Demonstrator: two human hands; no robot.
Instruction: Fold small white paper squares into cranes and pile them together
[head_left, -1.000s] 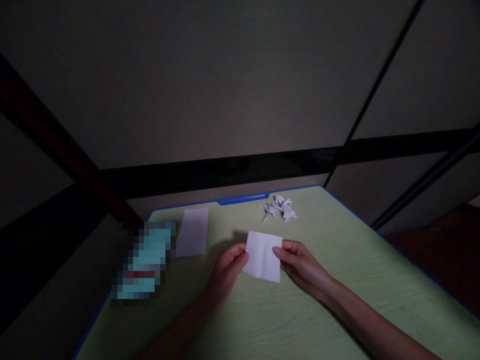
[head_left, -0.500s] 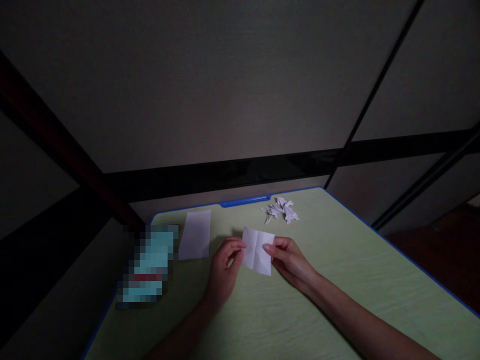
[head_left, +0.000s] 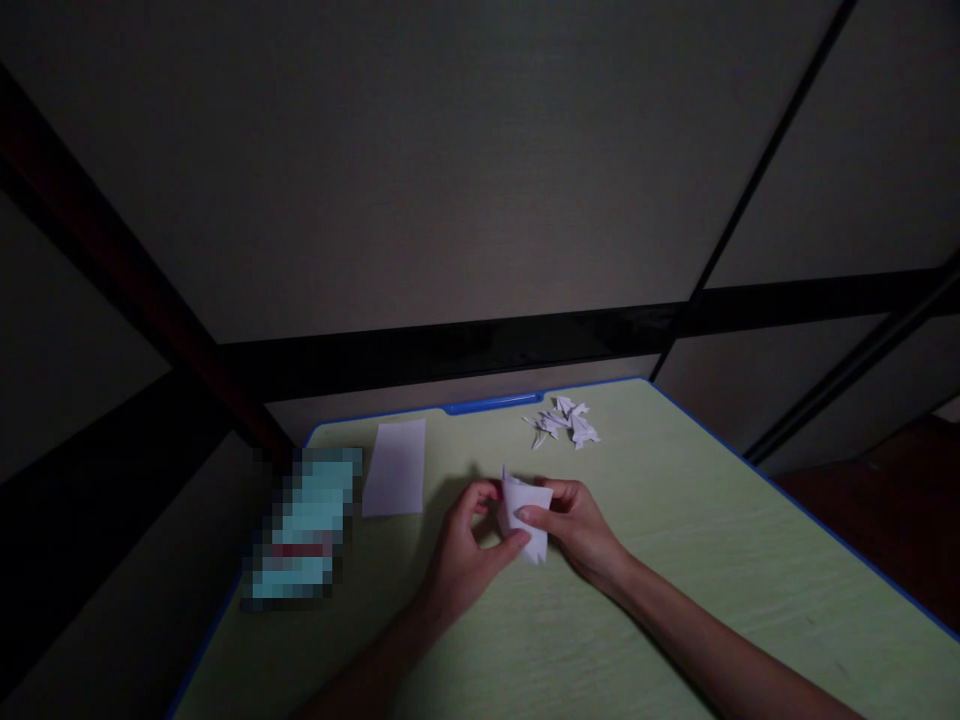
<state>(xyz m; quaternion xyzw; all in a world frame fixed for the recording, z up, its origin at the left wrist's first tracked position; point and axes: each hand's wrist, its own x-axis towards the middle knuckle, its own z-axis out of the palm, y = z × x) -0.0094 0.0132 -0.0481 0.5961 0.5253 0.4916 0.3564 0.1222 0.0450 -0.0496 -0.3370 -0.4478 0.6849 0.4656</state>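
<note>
A small sheet of white paper (head_left: 534, 497), bent over on itself, is held above the table between my two hands. My left hand (head_left: 472, 535) grips its left side, thumb on the front near the bottom and fingers behind. On the right side, my right hand (head_left: 577, 520) pinches the paper with the thumb across its front; the fingers behind it are partly hidden. Beyond the hands lies a cluster of several folded white paper figures (head_left: 579, 428). Left of my left hand, a flat white sheet of paper (head_left: 395, 468) rests on the table.
The light green table (head_left: 675, 600) has a blue edge and a blue slotted handle (head_left: 495, 404) at the back. At its left side lies a blurred-out turquoise item (head_left: 315, 520). A panelled wall or cabinet front (head_left: 450, 180) rises right behind the table.
The small paper, spread out with a crease down its middle before, is now bent over on itself. My left thumb has moved right, onto its front.
</note>
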